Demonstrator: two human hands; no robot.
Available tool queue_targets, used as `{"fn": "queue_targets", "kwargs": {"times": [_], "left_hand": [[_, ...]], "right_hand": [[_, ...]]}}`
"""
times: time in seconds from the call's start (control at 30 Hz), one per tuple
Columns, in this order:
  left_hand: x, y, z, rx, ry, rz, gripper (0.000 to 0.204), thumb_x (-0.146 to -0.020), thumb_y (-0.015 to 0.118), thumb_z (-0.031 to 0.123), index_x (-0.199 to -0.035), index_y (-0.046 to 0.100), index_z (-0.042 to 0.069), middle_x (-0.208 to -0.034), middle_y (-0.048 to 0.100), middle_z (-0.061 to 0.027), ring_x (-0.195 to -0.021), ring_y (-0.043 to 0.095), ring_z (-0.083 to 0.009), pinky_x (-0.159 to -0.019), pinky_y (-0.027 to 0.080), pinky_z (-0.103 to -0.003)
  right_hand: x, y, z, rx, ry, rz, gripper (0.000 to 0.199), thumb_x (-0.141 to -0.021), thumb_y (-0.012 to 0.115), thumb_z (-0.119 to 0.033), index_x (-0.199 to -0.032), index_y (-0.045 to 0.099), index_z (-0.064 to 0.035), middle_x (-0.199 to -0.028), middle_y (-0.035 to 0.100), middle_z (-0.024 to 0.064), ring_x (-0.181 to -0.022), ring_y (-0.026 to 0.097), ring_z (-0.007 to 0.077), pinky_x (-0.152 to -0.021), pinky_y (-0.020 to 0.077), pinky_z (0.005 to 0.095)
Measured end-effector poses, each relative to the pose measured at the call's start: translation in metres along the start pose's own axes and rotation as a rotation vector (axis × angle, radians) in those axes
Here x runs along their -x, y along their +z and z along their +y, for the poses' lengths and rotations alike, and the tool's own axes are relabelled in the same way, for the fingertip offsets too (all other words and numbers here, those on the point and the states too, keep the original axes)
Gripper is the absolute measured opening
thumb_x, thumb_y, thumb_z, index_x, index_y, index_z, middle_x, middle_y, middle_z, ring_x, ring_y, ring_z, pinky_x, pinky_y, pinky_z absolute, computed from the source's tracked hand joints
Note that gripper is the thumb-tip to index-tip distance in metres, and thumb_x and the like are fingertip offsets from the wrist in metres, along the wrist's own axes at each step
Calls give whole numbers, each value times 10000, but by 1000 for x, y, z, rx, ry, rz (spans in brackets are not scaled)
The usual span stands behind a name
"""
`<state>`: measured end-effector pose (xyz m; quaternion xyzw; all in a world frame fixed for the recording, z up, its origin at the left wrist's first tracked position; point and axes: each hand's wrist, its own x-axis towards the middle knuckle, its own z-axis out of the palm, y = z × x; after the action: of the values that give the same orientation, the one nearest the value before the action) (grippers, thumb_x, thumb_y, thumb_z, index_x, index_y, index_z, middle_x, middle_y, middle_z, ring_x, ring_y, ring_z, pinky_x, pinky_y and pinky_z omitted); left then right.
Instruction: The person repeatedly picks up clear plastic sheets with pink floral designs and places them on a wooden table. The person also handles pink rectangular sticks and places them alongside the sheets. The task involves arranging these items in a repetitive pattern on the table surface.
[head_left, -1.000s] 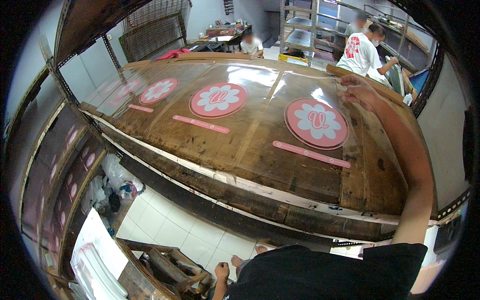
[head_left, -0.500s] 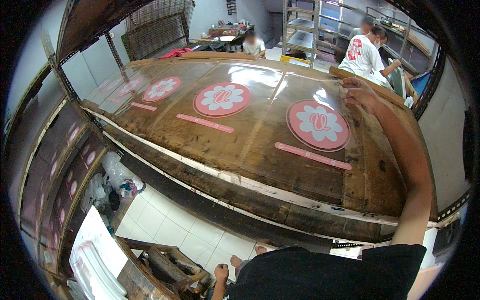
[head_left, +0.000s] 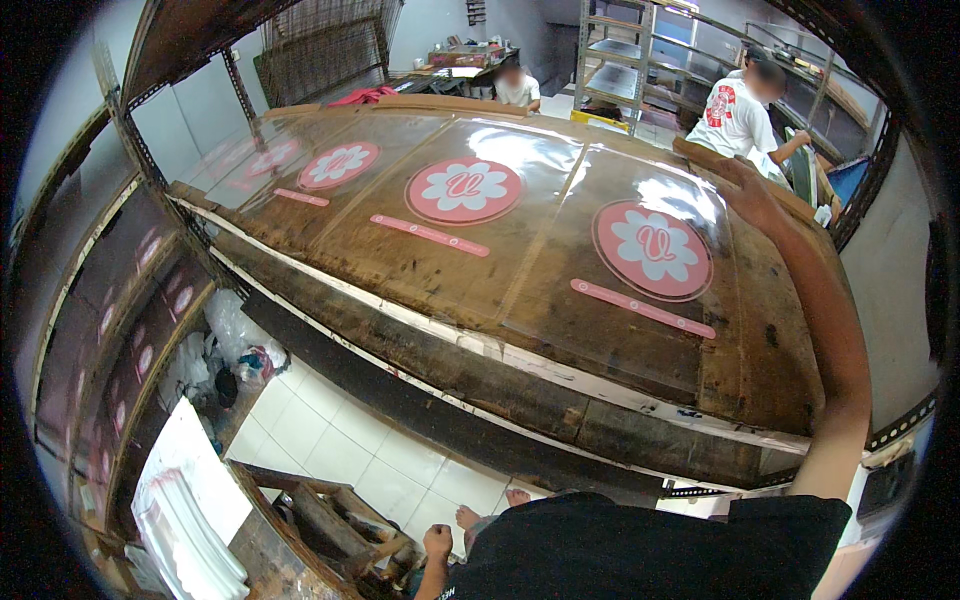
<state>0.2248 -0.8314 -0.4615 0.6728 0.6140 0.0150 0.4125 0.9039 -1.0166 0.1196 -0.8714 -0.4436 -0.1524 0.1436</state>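
Note:
Clear plastic sheets lie in a row on a long brown wooden table. The nearest clear sheet carries a pink round print with a white flower and a pink strip below it. My right arm reaches across the table's right end. At that sheet's far right corner is my right hand, its fingers stretched out and apart; whether the fingertips touch the sheet I cannot make out. Down by my body, away from the table, my left hand is curled into a fist with nothing visible in it.
Metal shelf posts frame the table. Below left stand a wooden stool-like frame, a white board and plastic bags. Beyond the far edge, people in white shirts work near a metal rack.
My right hand has shifted a little to the right and its fingers have straightened from a more bent pose. The whole view has turned slightly. My left hand stays low.

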Motion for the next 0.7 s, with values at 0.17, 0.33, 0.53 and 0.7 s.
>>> {"fn": "queue_targets", "kwargs": {"times": [0.17, 0.33, 0.53, 0.7], "left_hand": [[-7, 2, 1, 3, 19, 11, 333, -817, 568, 284, -918, 706, -2, -874, 682, -249, -874, 672, -380, -817, 512, -439], [3, -15, 29, 37, -22, 24, 320, -829, 569, 283, -918, 706, 8, -885, 688, -235, -886, 664, -392, -826, 514, -440], [-4, -18, 6, -12, 8, 39, 312, -821, 576, 278, -915, 711, 13, -883, 689, -230, -883, 669, -385, -827, 521, -443], [6, -13, -22, 52, 16, 86, 363, -823, 565, 320, -900, 706, -5, -877, 675, -252, -878, 658, -409, -813, 515, -468]], "right_hand": [[15, 1, -5, -13, -34, -24, 350, -878, 580, -167, -1189, 616, -10, -1260, 592, 178, -1169, 544, 257, -994, 427, 371], [21, 1, -14, -198, 194, -228, 284, -887, 553, -152, -1101, 636, 17, -1022, 670, 120, -958, 599, 181, -887, 458, 335], [21, 17, 20, -261, 197, -270, 239, -938, 493, -121, -1120, 612, -23, -1003, 648, 87, -926, 594, 204, -840, 477, 352], [-6, 35, 15, -116, -9, -156, 203, -923, 501, -113, -1050, 603, 9, -966, 633, 92, -901, 580, 183, -815, 462, 334]]}}
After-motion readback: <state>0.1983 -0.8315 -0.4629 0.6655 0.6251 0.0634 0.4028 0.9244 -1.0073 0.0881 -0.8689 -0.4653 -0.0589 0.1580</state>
